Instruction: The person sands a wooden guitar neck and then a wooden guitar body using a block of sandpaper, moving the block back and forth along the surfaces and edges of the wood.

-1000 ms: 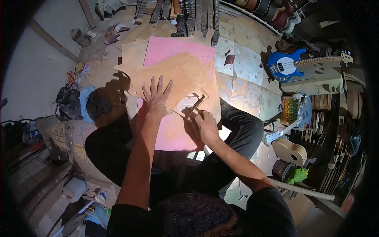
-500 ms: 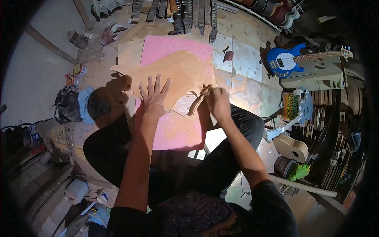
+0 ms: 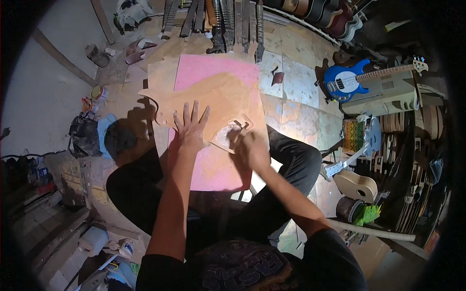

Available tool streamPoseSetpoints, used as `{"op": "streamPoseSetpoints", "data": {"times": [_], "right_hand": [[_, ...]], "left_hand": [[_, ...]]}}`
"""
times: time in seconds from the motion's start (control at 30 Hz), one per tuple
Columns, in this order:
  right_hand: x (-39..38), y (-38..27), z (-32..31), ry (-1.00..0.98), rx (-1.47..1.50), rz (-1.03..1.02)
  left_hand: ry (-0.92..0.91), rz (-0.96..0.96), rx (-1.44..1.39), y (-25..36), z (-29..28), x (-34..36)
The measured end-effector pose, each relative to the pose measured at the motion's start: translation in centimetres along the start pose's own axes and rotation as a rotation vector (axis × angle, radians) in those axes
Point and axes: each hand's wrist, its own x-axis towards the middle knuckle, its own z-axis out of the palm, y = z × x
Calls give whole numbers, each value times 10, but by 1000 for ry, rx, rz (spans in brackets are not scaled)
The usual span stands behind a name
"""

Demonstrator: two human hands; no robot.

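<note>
A pale wooden guitar body (image 3: 216,94), with a cavity cut into its lower right part, lies on a pink sheet (image 3: 204,172) over a larger tan board (image 3: 158,75), across my legs. My left hand (image 3: 191,128) is pressed flat on the body, fingers spread, left of the cavity. My right hand (image 3: 254,148) is at the cavity's right edge, fingers curled and blurred around something small and tan that I cannot make out.
A blue bass guitar (image 3: 345,80) lies at the right, above an unfinished acoustic body (image 3: 354,185) and stacked wooden pieces. Guitar necks (image 3: 228,24) line the far side. A black bag (image 3: 82,136), cloths and cans sit on the left; a white jug (image 3: 92,237) is lower left.
My right hand moved up and right along the cavity edge, then back down and left, where it is now. The board and body shifted slightly. My left hand stays spread on the body.
</note>
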Motion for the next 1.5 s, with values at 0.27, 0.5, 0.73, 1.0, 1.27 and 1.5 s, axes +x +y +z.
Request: {"op": "streamPoseSetpoints", "data": {"times": [0.27, 0.5, 0.73, 1.0, 1.27, 1.5], "right_hand": [[65, 100, -17, 223, 83, 233], [77, 69, -13, 11, 908, 354], [16, 20, 11, -11, 878, 294], [-14, -82, -15, -261, 475, 379], [24, -38, 4, 3, 562, 505], [9, -19, 13, 45, 235, 49]], "left_hand": [[46, 61, -92, 4, -14, -5], [613, -474, -543, -17, 24, -21], [727, -292, -633, -27, -1, 19], [414, -65, -144, -38, 9, 28], [192, -47, -101, -32, -8, 24], [-6, -66, -105, -31, -28, 22]]}}
